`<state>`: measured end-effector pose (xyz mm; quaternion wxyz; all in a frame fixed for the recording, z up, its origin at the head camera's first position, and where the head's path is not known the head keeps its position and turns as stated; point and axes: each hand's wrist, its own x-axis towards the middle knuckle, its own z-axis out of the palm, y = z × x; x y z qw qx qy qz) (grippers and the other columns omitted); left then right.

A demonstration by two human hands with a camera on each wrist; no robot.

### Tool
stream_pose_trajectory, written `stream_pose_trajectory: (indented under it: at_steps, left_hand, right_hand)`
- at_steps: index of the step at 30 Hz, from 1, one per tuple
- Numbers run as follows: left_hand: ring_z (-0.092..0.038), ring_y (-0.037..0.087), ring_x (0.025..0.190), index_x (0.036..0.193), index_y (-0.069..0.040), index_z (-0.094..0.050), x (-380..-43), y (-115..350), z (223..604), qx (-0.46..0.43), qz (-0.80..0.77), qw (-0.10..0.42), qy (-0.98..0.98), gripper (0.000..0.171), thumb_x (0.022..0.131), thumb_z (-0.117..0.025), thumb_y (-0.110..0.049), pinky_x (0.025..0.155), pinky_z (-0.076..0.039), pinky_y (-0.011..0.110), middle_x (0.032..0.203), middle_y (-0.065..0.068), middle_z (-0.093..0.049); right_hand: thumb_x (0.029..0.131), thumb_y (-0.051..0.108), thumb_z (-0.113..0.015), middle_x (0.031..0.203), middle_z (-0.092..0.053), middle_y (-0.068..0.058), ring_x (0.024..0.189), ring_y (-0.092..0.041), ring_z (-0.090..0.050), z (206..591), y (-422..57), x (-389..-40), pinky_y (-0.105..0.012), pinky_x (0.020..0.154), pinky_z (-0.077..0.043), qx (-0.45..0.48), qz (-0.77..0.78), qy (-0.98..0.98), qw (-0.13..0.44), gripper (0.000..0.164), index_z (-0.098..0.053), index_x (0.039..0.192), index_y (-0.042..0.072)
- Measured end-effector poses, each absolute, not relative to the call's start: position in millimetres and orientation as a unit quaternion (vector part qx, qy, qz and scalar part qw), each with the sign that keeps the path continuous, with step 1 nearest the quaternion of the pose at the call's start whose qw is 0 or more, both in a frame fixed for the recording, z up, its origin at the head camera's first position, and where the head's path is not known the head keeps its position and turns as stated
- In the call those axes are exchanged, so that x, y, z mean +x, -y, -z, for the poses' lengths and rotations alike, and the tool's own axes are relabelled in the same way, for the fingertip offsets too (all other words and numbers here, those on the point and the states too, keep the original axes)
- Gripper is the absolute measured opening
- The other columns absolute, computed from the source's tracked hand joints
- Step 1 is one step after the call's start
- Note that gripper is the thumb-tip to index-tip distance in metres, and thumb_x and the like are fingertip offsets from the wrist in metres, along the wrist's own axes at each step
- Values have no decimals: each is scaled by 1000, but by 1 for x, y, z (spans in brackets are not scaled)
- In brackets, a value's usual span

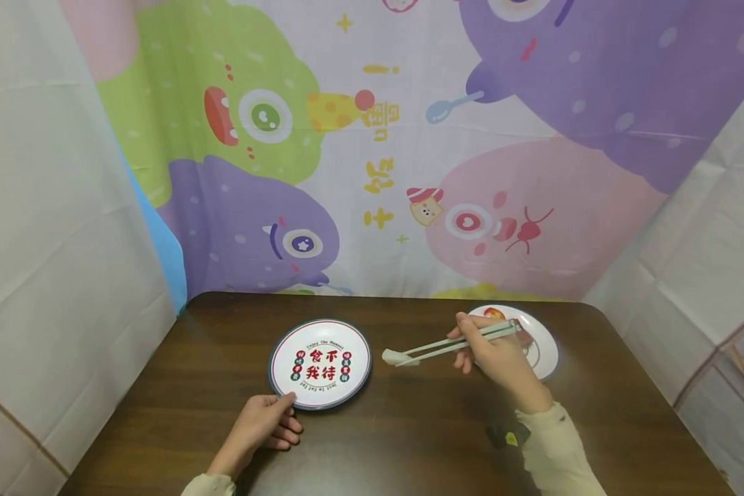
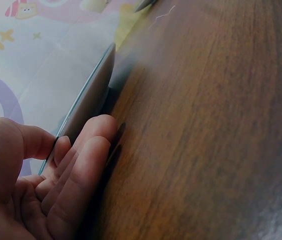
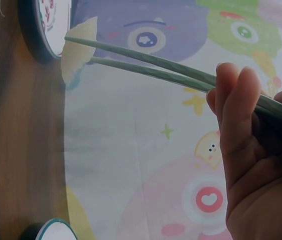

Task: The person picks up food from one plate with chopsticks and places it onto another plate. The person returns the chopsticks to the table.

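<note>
My left hand [image 1: 263,424] pinches the near-left rim of a round white plate [image 1: 319,329] with a dark edge and red lettering. In the left wrist view, the thumb lies over the plate's rim [image 2: 76,112] and the fingers are beneath it, close over the table. My right hand [image 1: 492,355] holds a pair of pale green chopsticks [image 3: 155,61], pointing left. Between their tips is a pale, crescent-shaped dumpling [image 3: 78,52], held in the air just right of the lettered plate. No food lies on that plate.
A second white plate [image 1: 548,351] stands at the back right, partly behind my right hand, with an orange-yellow piece and a brownish piece on it. A small dark object [image 1: 499,436] with a yellow-green mark lies by the right sleeve. A patterned curtain [image 1: 384,262] hangs behind the brown table [image 1: 384,448].
</note>
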<state>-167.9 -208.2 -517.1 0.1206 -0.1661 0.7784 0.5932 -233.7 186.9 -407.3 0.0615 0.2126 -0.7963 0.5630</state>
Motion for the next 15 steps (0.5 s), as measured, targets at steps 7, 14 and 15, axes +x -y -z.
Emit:
stream_pose_trajectory:
  at_steps: [7, 14, 15]
  left_hand:
    - [-71, 19, 57, 86, 1, -62, -167, 208, 516, -165, -593, 120, -779, 39, 103, -56, -34, 51, -61, 32, 70, 9, -73]
    - [-71, 19, 57, 86, 1, -63, -167, 207, 515, -166, -592, 120, -779, 40, 103, -57, -34, 51, -61, 32, 70, 9, -73]
    - [-71, 19, 57, 86, 1, -63, -167, 207, 515, -167, -592, 120, -779, 40, 103, -57, -34, 51, -61, 32, 70, 9, -73]
  right_hand:
    - [109, 21, -52, 57, -68, -11, 42, -17, -63, 407, -184, -234, -36, 43, -56, 218, -566, 793, 61, 39, -71, 90, -6]
    - [109, 17, -51, 57, -68, -12, 42, -18, -63, 409, -180, -234, -38, 42, -55, 222, -566, 792, 63, 37, -71, 90, -7]
    - [109, 17, -51, 57, -68, -12, 42, -18, -63, 410, -180, -235, -37, 42, -55, 220, -566, 792, 61, 37, -71, 90, -7]
